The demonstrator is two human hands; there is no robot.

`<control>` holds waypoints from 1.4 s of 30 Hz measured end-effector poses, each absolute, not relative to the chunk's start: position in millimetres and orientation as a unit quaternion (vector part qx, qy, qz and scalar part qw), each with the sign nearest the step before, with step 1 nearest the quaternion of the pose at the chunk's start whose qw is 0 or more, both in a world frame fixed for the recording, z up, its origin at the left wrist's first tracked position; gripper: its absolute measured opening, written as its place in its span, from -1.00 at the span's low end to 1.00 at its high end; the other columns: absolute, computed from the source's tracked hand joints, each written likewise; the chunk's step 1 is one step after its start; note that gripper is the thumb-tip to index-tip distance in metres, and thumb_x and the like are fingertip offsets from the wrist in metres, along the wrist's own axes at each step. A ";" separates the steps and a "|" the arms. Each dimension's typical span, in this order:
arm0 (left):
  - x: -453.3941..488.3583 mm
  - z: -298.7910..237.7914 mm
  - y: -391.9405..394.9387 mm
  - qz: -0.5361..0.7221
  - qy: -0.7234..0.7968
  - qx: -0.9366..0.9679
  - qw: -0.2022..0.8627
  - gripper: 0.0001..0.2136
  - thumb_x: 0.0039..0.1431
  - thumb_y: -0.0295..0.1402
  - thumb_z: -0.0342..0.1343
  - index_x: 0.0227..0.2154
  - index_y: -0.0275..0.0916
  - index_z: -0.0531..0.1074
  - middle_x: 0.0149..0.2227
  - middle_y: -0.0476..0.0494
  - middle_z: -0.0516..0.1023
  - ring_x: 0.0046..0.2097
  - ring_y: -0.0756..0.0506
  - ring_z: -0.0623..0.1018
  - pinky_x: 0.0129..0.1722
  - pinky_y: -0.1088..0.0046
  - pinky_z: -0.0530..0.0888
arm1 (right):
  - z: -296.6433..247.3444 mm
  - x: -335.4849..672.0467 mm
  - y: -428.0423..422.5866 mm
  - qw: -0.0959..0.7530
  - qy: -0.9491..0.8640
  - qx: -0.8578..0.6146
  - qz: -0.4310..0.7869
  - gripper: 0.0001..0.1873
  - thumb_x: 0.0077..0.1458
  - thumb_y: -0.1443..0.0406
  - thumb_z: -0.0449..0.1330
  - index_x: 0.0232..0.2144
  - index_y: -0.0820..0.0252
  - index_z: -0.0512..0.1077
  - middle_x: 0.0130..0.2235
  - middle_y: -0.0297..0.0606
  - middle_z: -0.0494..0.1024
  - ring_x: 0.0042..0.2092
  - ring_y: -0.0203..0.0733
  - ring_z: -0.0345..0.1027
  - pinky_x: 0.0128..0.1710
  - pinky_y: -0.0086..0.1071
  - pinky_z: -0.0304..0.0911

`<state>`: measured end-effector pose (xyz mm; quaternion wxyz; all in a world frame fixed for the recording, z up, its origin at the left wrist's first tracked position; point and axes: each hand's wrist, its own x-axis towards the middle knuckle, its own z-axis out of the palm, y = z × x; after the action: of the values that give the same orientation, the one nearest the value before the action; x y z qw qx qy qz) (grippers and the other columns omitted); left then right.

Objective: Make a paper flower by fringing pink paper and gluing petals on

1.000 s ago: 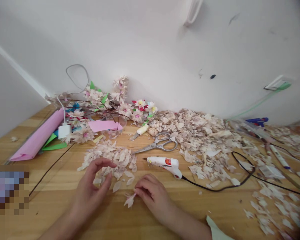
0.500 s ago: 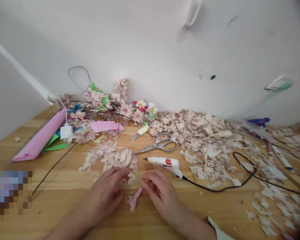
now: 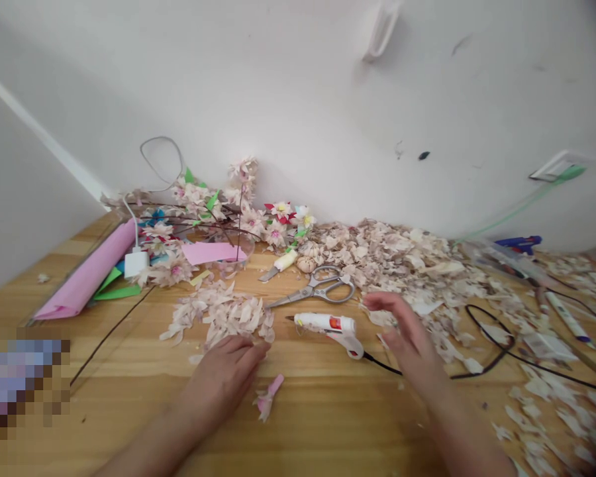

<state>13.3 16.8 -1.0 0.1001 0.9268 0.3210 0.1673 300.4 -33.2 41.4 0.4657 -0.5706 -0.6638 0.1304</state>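
My left hand (image 3: pixel 231 372) rests at the near edge of a small pile of pale dried petals (image 3: pixel 223 311). Its fingers are drawn together, and the palm side is hidden, so whatever they hold does not show. My right hand (image 3: pixel 411 344) is raised above the cord, right of a white glue gun (image 3: pixel 325 323), thumb and fingers apart with nothing between them. The glue gun lies on its side, nozzle pointing left. Between my hands, nearer me, lies a small pink paper flower piece (image 3: pixel 268 399) with pale petals at one end.
Grey scissors (image 3: pixel 318 288) and a yellow-handled knife (image 3: pixel 279 264) lie behind the glue gun. A large petal heap (image 3: pixel 392 258) spreads to the right. Flowered branches (image 3: pixel 198 199), a pink paper roll (image 3: pixel 87 271) and a white plug (image 3: pixel 136 263) stand back left. The black cord (image 3: pixel 477 374) loops right.
My right hand has moved right and up, away from the pink flower piece, and opened. My left hand has shifted slightly right. The petal by its fingertips no longer shows.
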 end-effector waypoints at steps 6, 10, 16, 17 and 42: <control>14.8 -4.4 15.5 0.246 0.419 0.838 0.250 -0.85 0.14 -0.41 -0.04 -0.23 -0.19 0.35 -0.32 -0.14 0.59 -0.29 -0.12 0.57 -0.30 0.35 0.48 | 21.9 307.6 -21.8 0.251 -0.715 -0.619 0.208 -0.43 -0.22 0.04 0.30 -0.14 0.14 0.36 -0.09 -0.13 0.40 -0.04 0.07 0.26 -0.07 -0.13 0.19; 18.6 0.2 14.3 0.335 0.481 0.681 0.439 -0.84 0.01 -0.40 0.07 -0.28 -0.17 0.34 -0.36 -0.06 0.59 -0.28 -0.06 0.57 -0.25 0.44 0.48 | 3.7 287.3 -13.9 0.259 -0.659 -0.666 0.237 -0.59 -0.15 0.07 0.25 -0.26 0.19 0.42 -0.24 -0.16 0.50 -0.20 0.03 0.38 -0.19 -0.15 0.27; 17.7 5.5 19.6 0.386 0.477 0.492 0.618 -0.70 -0.18 -0.37 0.25 -0.34 -0.21 0.31 -0.49 0.03 0.57 -0.38 0.01 0.54 -0.33 0.54 0.44 | 4.0 269.9 -20.5 0.338 -0.598 -0.637 0.350 -0.72 -0.13 0.11 0.25 -0.39 0.16 0.40 -0.38 -0.28 0.54 -0.33 -0.09 0.41 -0.35 -0.31 0.31; 17.2 5.7 20.4 0.388 0.474 0.476 0.631 -0.69 -0.19 -0.37 0.27 -0.34 -0.21 0.30 -0.50 0.04 0.57 -0.40 0.03 0.53 -0.35 0.57 0.43 | 6.2 267.6 -23.1 0.346 -0.599 -0.626 0.359 -0.74 -0.14 0.12 0.25 -0.42 0.16 0.39 -0.42 -0.30 0.52 -0.36 -0.11 0.39 -0.38 -0.33 0.30; 18.4 12.5 17.2 0.404 0.493 0.482 0.602 -0.66 -0.22 -0.33 0.26 -0.35 -0.22 0.27 -0.49 0.01 0.56 -0.34 -0.06 0.55 -0.27 0.43 0.46 | 18.5 249.2 -33.6 0.308 -0.669 -0.574 0.358 -0.82 -0.05 0.19 0.20 -0.52 0.15 0.32 -0.51 -0.38 0.37 -0.46 -0.23 0.24 -0.50 -0.44 0.17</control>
<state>18.4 17.2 12.5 0.6018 0.4819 0.4926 0.4038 249.2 -33.6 18.5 0.3080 -0.5737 -0.6693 0.3580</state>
